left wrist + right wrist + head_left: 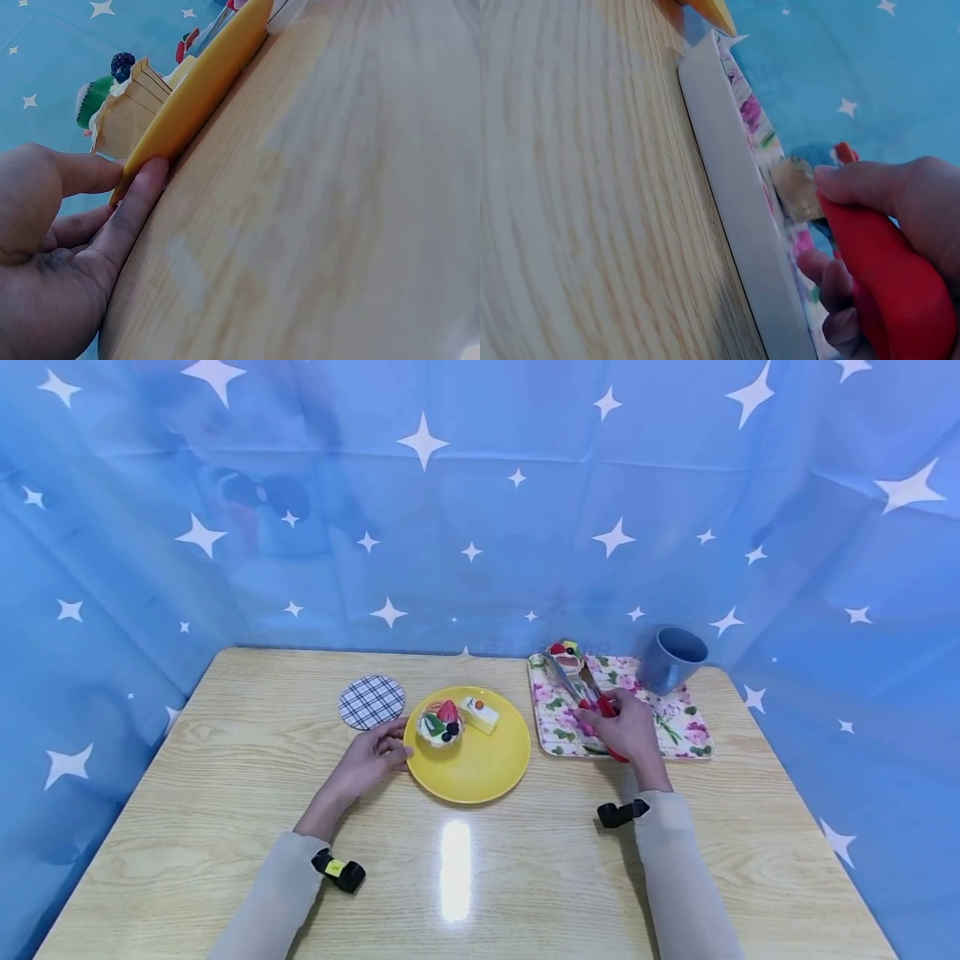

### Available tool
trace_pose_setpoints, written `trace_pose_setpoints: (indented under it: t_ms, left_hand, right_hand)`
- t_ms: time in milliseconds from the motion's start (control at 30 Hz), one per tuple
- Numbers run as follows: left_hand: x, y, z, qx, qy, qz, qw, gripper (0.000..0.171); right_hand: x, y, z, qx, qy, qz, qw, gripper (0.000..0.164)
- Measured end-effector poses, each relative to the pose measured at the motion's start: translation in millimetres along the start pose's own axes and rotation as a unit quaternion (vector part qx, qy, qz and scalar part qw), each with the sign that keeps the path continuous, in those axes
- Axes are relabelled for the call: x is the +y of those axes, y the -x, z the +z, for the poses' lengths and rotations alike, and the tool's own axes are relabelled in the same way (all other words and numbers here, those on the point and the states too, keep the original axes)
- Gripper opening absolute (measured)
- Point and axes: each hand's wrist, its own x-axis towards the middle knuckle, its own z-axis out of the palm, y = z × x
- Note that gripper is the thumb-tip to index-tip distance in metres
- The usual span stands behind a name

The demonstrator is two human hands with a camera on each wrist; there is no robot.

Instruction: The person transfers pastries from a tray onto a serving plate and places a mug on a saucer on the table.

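Observation:
On the left, my left hand (378,750) pinches the near-left rim of a yellow plate (472,777), thumb on one face and fingers on the other. The plate bears a fruit tart (440,727) with berries and a small rectangular piece of white-and-yellow cake (481,715). My right hand (628,727) grips red-handled metal tongs (561,675) over a floral tray (555,741). The tongs' tips straddle a second fruit tart (566,658) at the tray's back left corner. In the right wrist view the red handle (892,277) lies between thumb and fingers.
A blue-grey mug (670,660) stands at the tray's back right. Behind the left hand lies a round checked coaster (372,702). A blue star-patterned curtain (480,493) hangs right behind the wooden table (225,777).

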Motion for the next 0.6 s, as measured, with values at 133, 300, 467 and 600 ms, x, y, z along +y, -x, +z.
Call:
trace_pose_setpoints:
  t_ms: [133,300,467,600]
  left_hand:
    - [0.8,0.5,-0.3,-0.002,0.002,-0.001,1.0,0.059]
    - [2.7,0.4,-0.9,0.001,0.002,-0.006,1.0,0.059]
    - [3.7,0.2,-0.9,0.002,0.0,-0.005,1.0,0.059]
    - [3.1,0.7,1.1,0.001,-0.005,0.001,1.0,0.059]
  right_hand:
    - [-1.7,-0.3,-0.9,-0.001,-0.001,0.005,1.0,0.067]
    - [-2.8,-1.8,-3.1,-0.004,-0.005,0.002,1.0,0.068]
    - [-2.0,-0.7,-6.3,-0.004,-0.011,0.004,1.0,0.066]
    - [-1.1,2.7,-9.9,-0.001,-0.012,0.002,1.0,0.069]
